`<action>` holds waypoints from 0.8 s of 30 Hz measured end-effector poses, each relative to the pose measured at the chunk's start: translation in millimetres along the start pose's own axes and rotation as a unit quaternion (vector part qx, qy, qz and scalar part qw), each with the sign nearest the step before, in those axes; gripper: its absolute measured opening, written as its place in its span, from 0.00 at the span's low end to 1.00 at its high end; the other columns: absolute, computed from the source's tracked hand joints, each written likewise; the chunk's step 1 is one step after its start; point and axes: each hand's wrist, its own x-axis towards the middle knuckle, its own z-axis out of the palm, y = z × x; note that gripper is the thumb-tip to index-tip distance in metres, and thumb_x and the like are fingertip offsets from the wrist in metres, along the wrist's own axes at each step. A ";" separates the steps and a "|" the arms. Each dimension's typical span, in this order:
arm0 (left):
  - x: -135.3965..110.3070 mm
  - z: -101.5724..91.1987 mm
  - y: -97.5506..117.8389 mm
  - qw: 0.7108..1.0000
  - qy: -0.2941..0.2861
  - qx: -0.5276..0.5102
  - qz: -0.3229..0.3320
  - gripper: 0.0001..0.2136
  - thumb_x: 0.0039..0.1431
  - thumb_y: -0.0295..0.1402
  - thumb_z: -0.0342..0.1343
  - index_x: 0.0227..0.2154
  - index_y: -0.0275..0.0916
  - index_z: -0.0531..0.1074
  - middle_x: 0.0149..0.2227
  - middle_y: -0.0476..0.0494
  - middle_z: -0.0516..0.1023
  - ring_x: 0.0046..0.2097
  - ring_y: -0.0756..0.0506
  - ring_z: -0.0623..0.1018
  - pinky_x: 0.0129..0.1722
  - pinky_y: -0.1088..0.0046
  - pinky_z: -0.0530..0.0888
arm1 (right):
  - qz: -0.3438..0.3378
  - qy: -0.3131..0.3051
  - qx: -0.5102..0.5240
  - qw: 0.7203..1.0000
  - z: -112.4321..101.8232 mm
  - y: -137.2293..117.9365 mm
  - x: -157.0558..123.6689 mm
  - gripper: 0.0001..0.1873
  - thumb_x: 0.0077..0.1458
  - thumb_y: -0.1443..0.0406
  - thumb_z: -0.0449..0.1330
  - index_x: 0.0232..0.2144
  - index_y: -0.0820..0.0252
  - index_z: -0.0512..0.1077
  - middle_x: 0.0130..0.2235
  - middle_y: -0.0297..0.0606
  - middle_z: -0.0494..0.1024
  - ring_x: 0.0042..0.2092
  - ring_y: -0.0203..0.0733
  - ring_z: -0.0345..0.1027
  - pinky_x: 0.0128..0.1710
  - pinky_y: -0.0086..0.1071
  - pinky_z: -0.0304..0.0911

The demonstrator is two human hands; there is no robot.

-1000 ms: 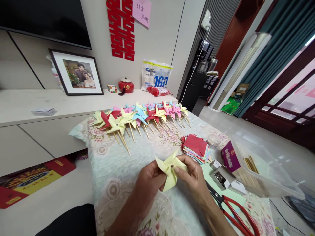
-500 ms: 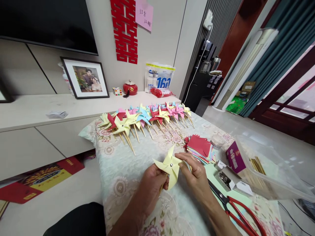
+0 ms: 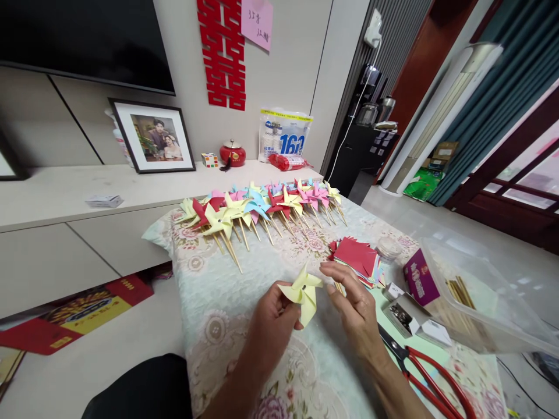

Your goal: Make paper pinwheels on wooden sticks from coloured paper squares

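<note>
My left hand (image 3: 268,323) is closed around a pale yellow paper pinwheel (image 3: 303,290), gripping it from behind and below over the flowered tablecloth (image 3: 209,302). My right hand (image 3: 351,297) hovers just to the right of the pinwheel with its fingers spread and nothing in them; the fingertips are a little apart from the paper. A row of several finished pinwheels on wooden sticks (image 3: 257,209) lies along the far edge of the table.
A stack of coloured paper squares (image 3: 356,259) lies right of my hands, beside a small round jar (image 3: 388,249), a purple box (image 3: 419,278), a small box of pins (image 3: 399,317) and a clear plastic bin of sticks (image 3: 476,302). Red-handled scissors (image 3: 430,372) lie at the near right.
My right hand has let go of the pinwheel and drawn slightly away to the right. The left hand keeps holding it, now tilted flatter.
</note>
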 end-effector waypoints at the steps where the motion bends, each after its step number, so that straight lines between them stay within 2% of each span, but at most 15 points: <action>1: -1.8 -0.1 0.5 0.999 0.004 0.042 0.014 0.07 0.48 0.29 0.56 0.33 0.39 0.71 0.25 0.50 0.75 0.25 0.48 0.72 0.27 0.72 0.69 | 0.010 -0.001 0.017 1.000 -0.1 -1.5 -0.6 0.12 0.62 0.65 0.58 0.46 0.50 0.76 0.53 0.40 0.75 0.57 0.47 0.66 0.56 0.42 0.60; 3: -6.3 0.6 2.8 0.990 0.011 0.132 0.053 0.06 0.53 0.29 0.53 0.35 0.40 0.72 0.29 0.47 0.76 0.30 0.45 0.75 0.30 0.70 0.71 | 0.026 0.002 0.057 0.998 1.0 -4.2 -1.1 0.09 0.60 0.63 0.61 0.43 0.51 0.77 0.51 0.40 0.74 0.55 0.49 0.67 0.55 0.43 0.60; 6: -12.8 3.6 6.3 0.959 0.018 0.241 0.149 0.09 0.55 0.25 0.49 0.36 0.40 0.72 0.34 0.44 0.76 0.37 0.43 0.76 0.36 0.68 0.71 | 0.060 0.008 0.105 0.993 4.4 -8.0 -0.4 0.05 0.56 0.61 0.64 0.36 0.54 0.77 0.45 0.40 0.73 0.50 0.49 0.67 0.52 0.42 0.60; 8: -15.6 6.0 7.3 0.936 0.018 0.286 0.206 0.11 0.55 0.23 0.47 0.36 0.40 0.72 0.36 0.43 0.75 0.38 0.43 0.76 0.38 0.66 0.71 | 0.080 0.006 0.119 0.990 6.2 -10.1 0.4 0.06 0.55 0.60 0.65 0.33 0.55 0.75 0.42 0.38 0.71 0.47 0.47 0.67 0.49 0.41 0.60; 11: -17.2 8.6 6.6 0.914 0.015 0.320 0.250 0.12 0.57 0.22 0.45 0.37 0.40 0.71 0.35 0.43 0.73 0.38 0.43 0.74 0.38 0.67 0.70 | 0.085 0.007 0.116 0.990 7.4 -11.7 1.1 0.07 0.54 0.60 0.66 0.30 0.56 0.74 0.41 0.37 0.70 0.46 0.46 0.65 0.48 0.39 0.59; 17: -17.1 9.0 5.3 0.911 0.005 0.331 0.245 0.13 0.58 0.22 0.44 0.38 0.39 0.72 0.37 0.41 0.73 0.39 0.42 0.74 0.39 0.66 0.70 | 0.076 0.008 0.102 0.992 8.2 -8.2 0.6 0.07 0.54 0.62 0.65 0.28 0.57 0.72 0.41 0.38 0.71 0.47 0.46 0.66 0.48 0.39 0.59; 24: -18.4 10.2 6.5 0.940 -0.001 0.285 0.189 0.09 0.56 0.25 0.48 0.34 0.39 0.73 0.35 0.42 0.74 0.37 0.42 0.74 0.37 0.66 0.69 | 0.057 0.008 0.069 0.996 9.3 -9.1 -0.1 0.06 0.55 0.64 0.64 0.28 0.57 0.71 0.44 0.41 0.73 0.50 0.48 0.67 0.51 0.40 0.60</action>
